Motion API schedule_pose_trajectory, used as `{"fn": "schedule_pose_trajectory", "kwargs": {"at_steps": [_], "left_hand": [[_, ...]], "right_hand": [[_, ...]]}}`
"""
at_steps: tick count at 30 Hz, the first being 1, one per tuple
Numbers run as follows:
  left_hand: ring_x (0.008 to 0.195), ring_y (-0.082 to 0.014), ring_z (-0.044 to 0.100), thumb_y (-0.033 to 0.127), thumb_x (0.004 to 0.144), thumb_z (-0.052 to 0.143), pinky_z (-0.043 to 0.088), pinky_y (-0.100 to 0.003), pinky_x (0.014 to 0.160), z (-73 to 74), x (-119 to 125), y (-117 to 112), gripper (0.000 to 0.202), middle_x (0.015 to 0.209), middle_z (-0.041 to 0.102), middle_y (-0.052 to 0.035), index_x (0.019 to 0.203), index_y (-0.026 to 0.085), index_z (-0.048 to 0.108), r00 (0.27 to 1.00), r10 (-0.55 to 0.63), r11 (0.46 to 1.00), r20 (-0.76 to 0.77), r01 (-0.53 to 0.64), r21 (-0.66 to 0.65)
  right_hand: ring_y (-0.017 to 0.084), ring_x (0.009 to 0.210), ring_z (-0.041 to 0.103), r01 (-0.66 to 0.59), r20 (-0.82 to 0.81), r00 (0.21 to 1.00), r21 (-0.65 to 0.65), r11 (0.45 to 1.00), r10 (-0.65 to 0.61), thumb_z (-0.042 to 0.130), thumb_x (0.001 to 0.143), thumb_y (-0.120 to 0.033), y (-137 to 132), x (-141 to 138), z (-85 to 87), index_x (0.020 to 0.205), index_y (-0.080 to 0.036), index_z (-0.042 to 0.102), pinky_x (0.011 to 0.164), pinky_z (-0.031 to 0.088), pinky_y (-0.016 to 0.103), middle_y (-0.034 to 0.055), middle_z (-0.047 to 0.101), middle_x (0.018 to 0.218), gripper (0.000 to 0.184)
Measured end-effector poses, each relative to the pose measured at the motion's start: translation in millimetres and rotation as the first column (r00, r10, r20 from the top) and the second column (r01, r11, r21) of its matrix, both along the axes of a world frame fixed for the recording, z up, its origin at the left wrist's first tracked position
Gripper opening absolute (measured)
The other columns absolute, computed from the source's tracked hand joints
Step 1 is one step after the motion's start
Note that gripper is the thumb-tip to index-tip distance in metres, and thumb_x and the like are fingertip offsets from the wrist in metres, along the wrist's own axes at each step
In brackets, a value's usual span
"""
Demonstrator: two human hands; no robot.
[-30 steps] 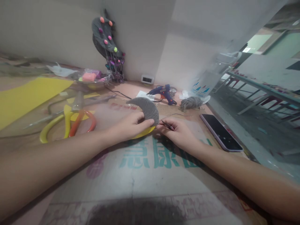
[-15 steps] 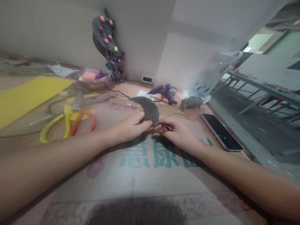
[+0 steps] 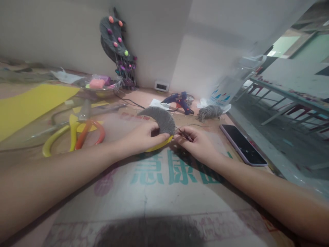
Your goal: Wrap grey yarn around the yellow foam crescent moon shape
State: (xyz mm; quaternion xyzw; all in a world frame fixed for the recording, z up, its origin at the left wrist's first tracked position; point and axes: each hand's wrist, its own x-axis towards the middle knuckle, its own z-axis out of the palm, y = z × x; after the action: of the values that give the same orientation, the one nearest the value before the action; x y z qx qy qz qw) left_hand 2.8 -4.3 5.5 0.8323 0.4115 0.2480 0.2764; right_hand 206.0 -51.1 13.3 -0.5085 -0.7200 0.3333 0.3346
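A crescent shape (image 3: 162, 118), largely wound in grey yarn with yellow showing on its lower part, is held above the table. My left hand (image 3: 144, 137) is closed on it from the left, thumb across its face. Close to the crescent's right edge, my right hand (image 3: 194, 139) pinches dark grey yarn (image 3: 185, 133); the fingers partly cover the strand and its details are blurred. A grey yarn ball (image 3: 210, 113) lies farther back on the right.
Yellow-and-orange-handled scissors (image 3: 74, 135) and a yellow sheet (image 3: 33, 104) lie left. At the back are a glue gun (image 3: 180, 102), a bowl (image 3: 101, 92) and a decorated grey crescent (image 3: 113, 34). A phone (image 3: 243, 144) and a clear jug (image 3: 228, 82) stand along the right side.
The crescent has tilted, and more of its yellow part shows below my left thumb. My right hand has shifted slightly up and right, with its fingers a little apart from the edge.
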Motion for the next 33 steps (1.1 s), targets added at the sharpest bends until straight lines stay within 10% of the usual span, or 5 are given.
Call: {"fn": "schedule_pose_trajectory", "kwargs": {"at_steps": [7, 15, 33], "left_hand": [[0.073, -0.0181, 0.06, 0.044, 0.082, 0.054, 0.042, -0.026, 0.061, 3.9, 0, 1, 0.028, 0.08, 0.066, -0.0022, 0.081, 0.017, 0.062, 0.992, -0.046, 0.991, 0.116, 0.06, -0.119], [0.082, -0.0191, 0.063, 0.028, 0.079, 0.052, 0.048, -0.027, 0.071, 6.9, 1, 0, 0.021, 0.09, 0.071, -0.001, 0.089, 0.017, 0.067, 0.982, -0.097, 0.986, 0.165, 0.117, -0.119], [0.086, -0.0199, 0.066, 0.032, 0.081, 0.054, 0.049, -0.027, 0.074, 6.6, 0, -3, 0.022, 0.094, 0.073, -0.0017, 0.091, 0.017, 0.067, 0.975, -0.135, 0.975, 0.179, 0.163, -0.154]], "right_hand": [[0.023, 0.089, 0.061, -0.199, 0.449, 0.891, 0.52, 0.831, -0.067, 0.04, 0.098, -0.037, -2, 23, 10.5, 0.116, -0.018, 0.058, 0.077, 0.047, 0.036, 0.0108, 0.066, 0.099, 0.032], [0.022, 0.079, 0.061, -0.31, 0.654, 0.73, 0.573, 0.759, -0.195, 0.041, 0.096, -0.021, 3, 23, 4.3, 0.118, -0.016, 0.063, 0.069, 0.044, 0.033, 0.0091, 0.069, 0.088, 0.031], [0.021, 0.084, 0.063, -0.306, 0.68, 0.708, 0.537, 0.786, -0.189, 0.047, 0.095, -0.024, 6, 22, 2.1, 0.106, -0.017, 0.065, 0.071, 0.043, 0.03, 0.0083, 0.071, 0.089, 0.023]]}}
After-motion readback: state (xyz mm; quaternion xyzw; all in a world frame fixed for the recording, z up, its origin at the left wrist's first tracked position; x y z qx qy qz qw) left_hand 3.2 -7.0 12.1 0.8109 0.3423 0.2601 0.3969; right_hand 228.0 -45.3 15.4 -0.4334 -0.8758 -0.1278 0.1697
